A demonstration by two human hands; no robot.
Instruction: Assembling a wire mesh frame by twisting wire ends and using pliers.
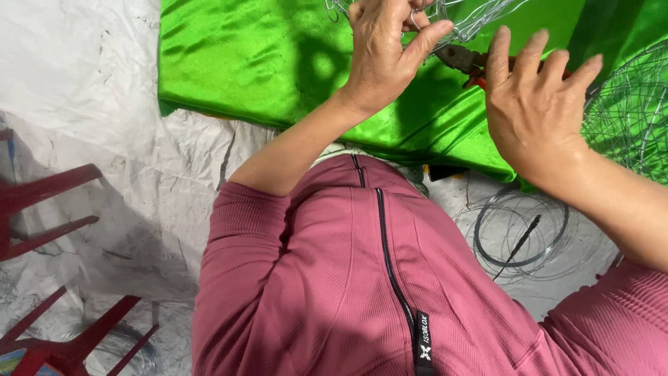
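Note:
My left hand (384,52) pinches a thin silver wire frame (465,21) at the top of the view, thumb and fingers closed on its strands. My right hand (536,104) grips red-handled pliers (465,61), whose dark jaws point left toward the wire by my left thumb. Both hands work over a shiny green cloth (264,59). My pink zipped top fills the lower middle of the view.
A wire mesh form (630,118) lies on the green cloth at the right edge. A coil of thin wire (520,237) rests on the crumpled white sheet (83,83) below my right forearm. Dark red chair legs (42,209) stand at the left.

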